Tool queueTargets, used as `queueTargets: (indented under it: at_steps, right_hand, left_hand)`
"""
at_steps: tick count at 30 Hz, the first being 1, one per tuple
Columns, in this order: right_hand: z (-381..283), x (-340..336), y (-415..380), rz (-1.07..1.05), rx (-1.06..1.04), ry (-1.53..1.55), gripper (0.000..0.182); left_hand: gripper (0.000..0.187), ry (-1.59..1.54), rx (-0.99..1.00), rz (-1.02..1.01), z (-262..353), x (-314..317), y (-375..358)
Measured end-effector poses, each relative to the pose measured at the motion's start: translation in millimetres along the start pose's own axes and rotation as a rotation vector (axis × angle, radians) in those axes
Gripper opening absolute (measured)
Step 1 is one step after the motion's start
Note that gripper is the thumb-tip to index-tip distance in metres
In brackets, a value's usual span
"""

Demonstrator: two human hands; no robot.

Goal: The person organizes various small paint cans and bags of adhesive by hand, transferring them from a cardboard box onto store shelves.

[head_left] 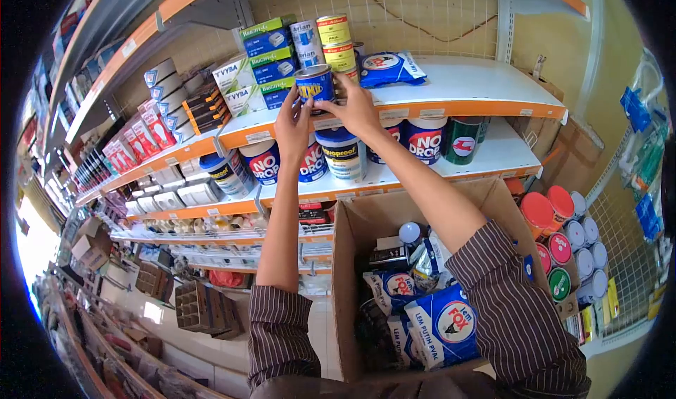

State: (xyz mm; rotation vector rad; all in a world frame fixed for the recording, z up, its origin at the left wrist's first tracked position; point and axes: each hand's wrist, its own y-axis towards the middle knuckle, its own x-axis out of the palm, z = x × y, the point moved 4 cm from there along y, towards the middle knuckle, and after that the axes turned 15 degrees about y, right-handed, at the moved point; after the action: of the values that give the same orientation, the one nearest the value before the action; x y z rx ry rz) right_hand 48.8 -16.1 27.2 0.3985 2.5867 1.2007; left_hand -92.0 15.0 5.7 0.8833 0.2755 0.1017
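A: Both hands up at the orange-edged shelf (451,110). Left hand (292,128) and right hand (355,107) have the blue tin can (315,83) between them, fingers curled closed around its sides, just above the shelf's front edge.

B: Rigid metal, smooth label, likely slippery and weighty. Gripping the side wall looks safest. The cardboard box (352,272) sits below that shelf, Fox glue pouches (443,325) inside.
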Motion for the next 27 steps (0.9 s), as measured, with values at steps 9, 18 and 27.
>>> queueTargets:
  at_steps: [9, 18, 27]
  right_hand:
    - [13.4, -1.0, 2.5, -0.063, 0.057, 0.23, 0.066]
    - [-3.7, 0.3, -3.5, -0.088, 0.195, -0.079, 0.073]
    - [7.9, 2.3, -5.3, -0.093, 0.007, -0.125, 0.071]
  left_hand:
    - [0.051, 0.113, -0.025, -0.002, -3.8, 4.7, 5.9]
    - [0.054, 0.109, -0.05, -0.126, -20.7, 4.1, 18.7]
    - [0.055, 0.208, -0.075, 0.001, -0.2, 0.4, 9.3]
